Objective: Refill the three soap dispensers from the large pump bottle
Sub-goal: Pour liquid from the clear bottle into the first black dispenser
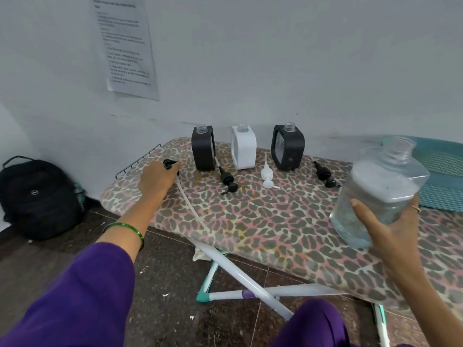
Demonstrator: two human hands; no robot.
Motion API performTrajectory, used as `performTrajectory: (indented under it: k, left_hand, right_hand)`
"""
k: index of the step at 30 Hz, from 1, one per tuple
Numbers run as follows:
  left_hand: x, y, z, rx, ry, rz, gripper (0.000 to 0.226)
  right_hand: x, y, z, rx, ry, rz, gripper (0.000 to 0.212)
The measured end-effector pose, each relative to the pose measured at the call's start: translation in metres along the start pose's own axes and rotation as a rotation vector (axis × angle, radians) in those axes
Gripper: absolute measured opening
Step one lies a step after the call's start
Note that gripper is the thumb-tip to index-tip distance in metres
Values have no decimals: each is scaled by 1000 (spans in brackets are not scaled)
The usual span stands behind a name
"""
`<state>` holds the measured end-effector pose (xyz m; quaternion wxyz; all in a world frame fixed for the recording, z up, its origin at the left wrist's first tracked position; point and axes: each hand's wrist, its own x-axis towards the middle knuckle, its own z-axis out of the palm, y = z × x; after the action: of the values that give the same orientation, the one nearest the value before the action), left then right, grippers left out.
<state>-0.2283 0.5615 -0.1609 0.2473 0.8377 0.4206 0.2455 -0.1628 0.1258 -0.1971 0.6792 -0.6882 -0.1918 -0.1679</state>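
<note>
Three uncapped dispensers stand at the back of the leopard-print board (263, 221): a black one (203, 149), a white one (244, 147) and another black one (288, 147). Their pumps lie in front: black (228, 182), white (267, 175), black (325, 174). My right hand (390, 231) grips the large clear bottle (375, 194), uncapped and tilted, held above the board's right side with a little liquid inside. My left hand (156, 177) holds the large bottle's black pump head (170, 164) at the board's left end; its long white tube (193, 206) trails toward me.
A black backpack (40, 196) sits on the floor at left. A teal basket (441, 176) rests on the board's right end. A wire rack (137, 160) edges the board's left end. A printed sheet (125, 43) hangs on the wall. The board's folded legs (250, 284) lie below.
</note>
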Motion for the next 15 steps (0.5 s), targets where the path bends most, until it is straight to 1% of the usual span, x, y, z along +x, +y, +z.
performTrajectory:
  k: [4, 6, 9, 12, 14, 15]
  left_hand:
    - [3, 0, 4, 142, -76, -11, 57]
    - [5, -1, 8, 165, -83, -10, 62]
    - [7, -5, 9, 183, -76, -2, 61]
    - [10, -4, 6, 233, -9, 20, 60]
    - [13, 0, 4, 292, 87, 40, 67]
    - [15, 3, 3, 273, 129, 71, 67]
  right_hand:
    - [1, 1, -1, -9, -19, 1, 82]
    - [1, 1, -1, -12, -22, 5, 82]
    - [1, 0, 1, -5, -9, 2, 83]
    - [1, 1, 1, 11, -3, 15, 83]
    - [1, 2, 1, 2, 7, 14, 83]
    - [1, 3, 1, -1, 10, 15, 83]
